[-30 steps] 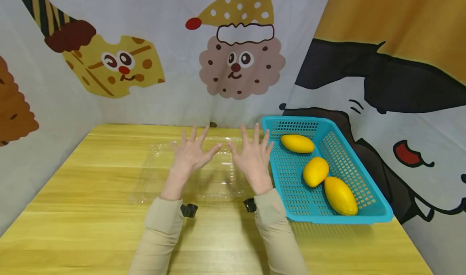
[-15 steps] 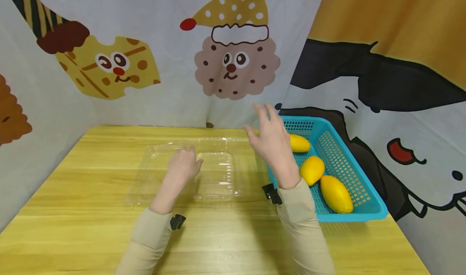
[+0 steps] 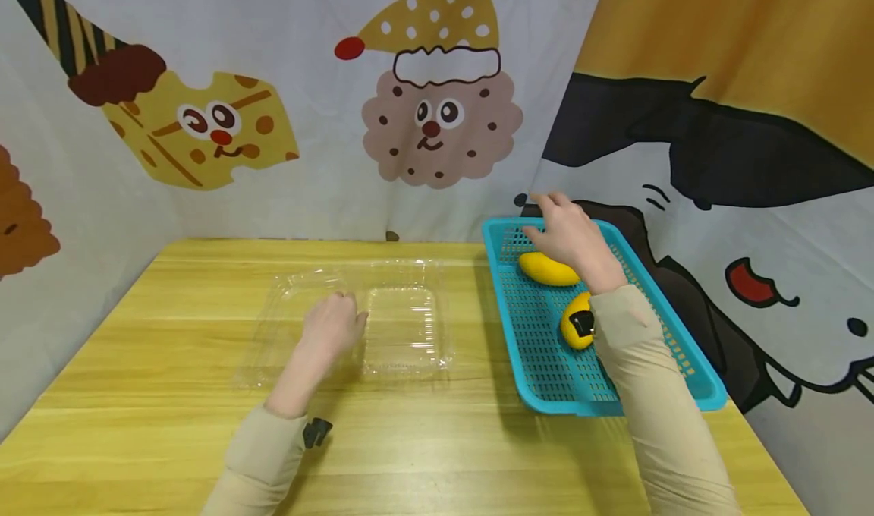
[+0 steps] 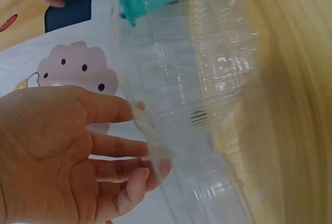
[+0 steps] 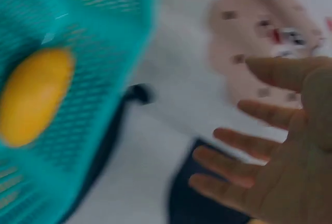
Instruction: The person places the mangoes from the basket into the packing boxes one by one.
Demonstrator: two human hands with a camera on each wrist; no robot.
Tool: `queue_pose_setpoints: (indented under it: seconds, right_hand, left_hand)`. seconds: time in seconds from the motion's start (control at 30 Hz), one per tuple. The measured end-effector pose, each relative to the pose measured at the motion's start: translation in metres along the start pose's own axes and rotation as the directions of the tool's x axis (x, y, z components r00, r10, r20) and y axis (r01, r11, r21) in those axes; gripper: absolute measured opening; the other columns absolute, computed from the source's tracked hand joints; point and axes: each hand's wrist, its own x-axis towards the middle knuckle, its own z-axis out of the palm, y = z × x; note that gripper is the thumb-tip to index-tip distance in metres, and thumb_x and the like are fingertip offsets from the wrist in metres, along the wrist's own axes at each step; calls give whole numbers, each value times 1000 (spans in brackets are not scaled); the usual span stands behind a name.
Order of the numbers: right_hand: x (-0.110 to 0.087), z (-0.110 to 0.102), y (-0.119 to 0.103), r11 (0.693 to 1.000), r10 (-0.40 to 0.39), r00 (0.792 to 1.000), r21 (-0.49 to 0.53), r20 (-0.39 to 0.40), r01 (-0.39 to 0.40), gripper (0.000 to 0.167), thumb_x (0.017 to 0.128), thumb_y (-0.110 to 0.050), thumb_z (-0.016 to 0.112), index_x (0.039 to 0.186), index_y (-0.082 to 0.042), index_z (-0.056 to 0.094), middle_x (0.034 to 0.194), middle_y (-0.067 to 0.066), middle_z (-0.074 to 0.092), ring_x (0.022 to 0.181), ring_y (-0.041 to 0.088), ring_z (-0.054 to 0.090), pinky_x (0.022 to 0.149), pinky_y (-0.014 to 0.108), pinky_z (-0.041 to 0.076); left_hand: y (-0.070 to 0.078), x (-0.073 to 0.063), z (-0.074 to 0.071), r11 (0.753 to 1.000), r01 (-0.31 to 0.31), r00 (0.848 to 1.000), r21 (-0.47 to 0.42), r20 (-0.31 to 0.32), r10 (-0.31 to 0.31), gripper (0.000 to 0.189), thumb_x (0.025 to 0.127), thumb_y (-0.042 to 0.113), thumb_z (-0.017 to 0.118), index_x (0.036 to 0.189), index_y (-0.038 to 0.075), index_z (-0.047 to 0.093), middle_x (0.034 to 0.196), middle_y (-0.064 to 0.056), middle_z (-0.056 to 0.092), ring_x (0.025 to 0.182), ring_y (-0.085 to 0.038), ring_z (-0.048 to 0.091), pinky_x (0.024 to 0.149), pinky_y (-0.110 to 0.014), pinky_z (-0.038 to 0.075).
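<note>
A clear plastic clamshell box lies on the table, its lid section to the left. Over its middle is my left hand; in the left wrist view, its loosely bent fingers meet the clear plastic edge. On the right stands a blue mesh basket holding yellow mangoes. One mango lies near the back, and another mango sits in the middle, partly behind the wrist camera. My right hand hovers above the basket's back part, fingers spread and holding nothing. My right forearm hides the front mango.
The wooden table backs onto a printed cartoon curtain. The basket's raised walls stand close to the curtain and the table's right edge. Black wrist cameras are strapped to both sleeves.
My right hand has swung right, from over the box to above the basket. The left hand has lowered and drawn back a little to the box. The mangoes stay in the basket.
</note>
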Motion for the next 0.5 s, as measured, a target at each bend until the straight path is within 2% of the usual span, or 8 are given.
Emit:
queue_pose_setpoints:
  seconds: [0.17, 0.33, 0.5]
  right_hand:
    - [24, 25, 37, 999, 18, 989, -35, 147, -13, 61, 96, -26, 53, 147, -4, 29, 152, 27, 22, 136, 48, 27, 107, 63, 32]
    - [36, 54, 72, 998, 20, 969, -70, 244, -3, 62, 95, -25, 54, 147, -1, 29, 151, 31, 22, 136, 50, 25, 109, 65, 27]
    - [40, 75, 94, 994, 44, 956, -109, 289, -13, 63, 93, -26, 55, 146, -2, 31, 149, 31, 26, 135, 52, 26, 107, 66, 29]
  left_hand:
    - [-4, -1, 4, 1000, 15, 1000, 26, -12, -15, 33, 91, 22, 60, 98, -10, 62, 101, -25, 61, 65, -26, 56, 54, -33, 50]
    - [-7, -5, 6, 1000, 23, 1000, 21, -13, -23, 29, 91, 20, 60, 92, -8, 62, 93, -21, 60, 61, -22, 52, 48, -28, 45]
    - [-10, -7, 9, 1000, 29, 1000, 9, -12, -29, 27, 92, 20, 59, 81, -4, 60, 85, -17, 60, 55, -17, 47, 44, -21, 37]
